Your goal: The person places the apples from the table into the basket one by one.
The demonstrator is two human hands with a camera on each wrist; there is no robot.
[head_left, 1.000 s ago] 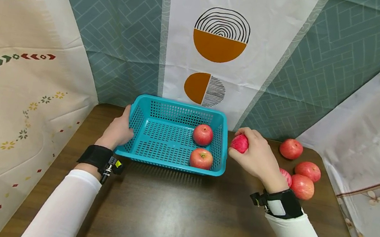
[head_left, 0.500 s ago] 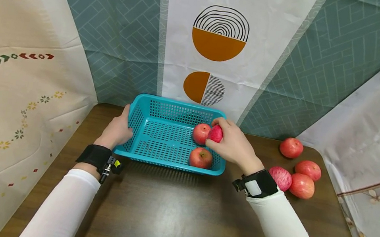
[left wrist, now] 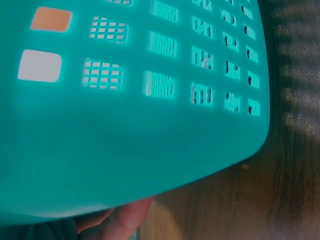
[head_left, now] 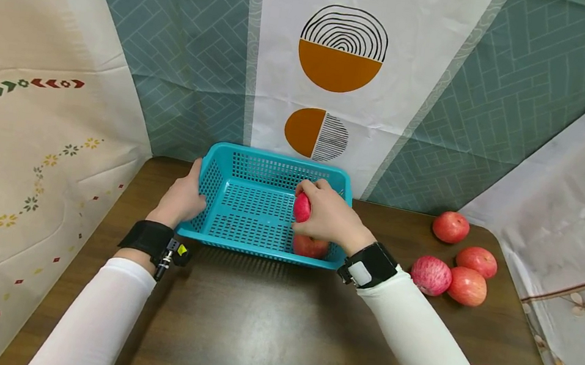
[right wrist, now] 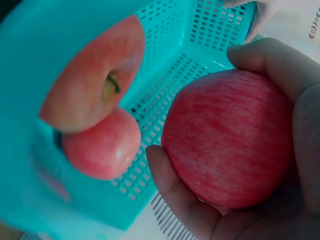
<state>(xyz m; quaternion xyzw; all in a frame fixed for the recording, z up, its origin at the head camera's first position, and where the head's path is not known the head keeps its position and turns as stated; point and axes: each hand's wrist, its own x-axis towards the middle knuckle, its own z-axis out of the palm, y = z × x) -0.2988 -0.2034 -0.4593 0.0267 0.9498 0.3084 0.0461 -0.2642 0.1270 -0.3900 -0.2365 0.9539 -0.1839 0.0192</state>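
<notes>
Carries red apple (head_left: 302, 208) farther toward nine o'clock, over basket (head_left: 247, 204) but not yet placed, in curled right fingers (right wrist: 177, 190); with left fingers (head_left: 195, 171), grips basket.

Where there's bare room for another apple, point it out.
Free: table before the basket, between the sleeves; basket floor between its left wall and the right grip. Crowded: the basket's right half, with two apples and the held apple; the table's far right corner, with four apples.

Patterned cloth (head_left: 190, 70) behind wooden table (head_left: 231, 310)
</notes>
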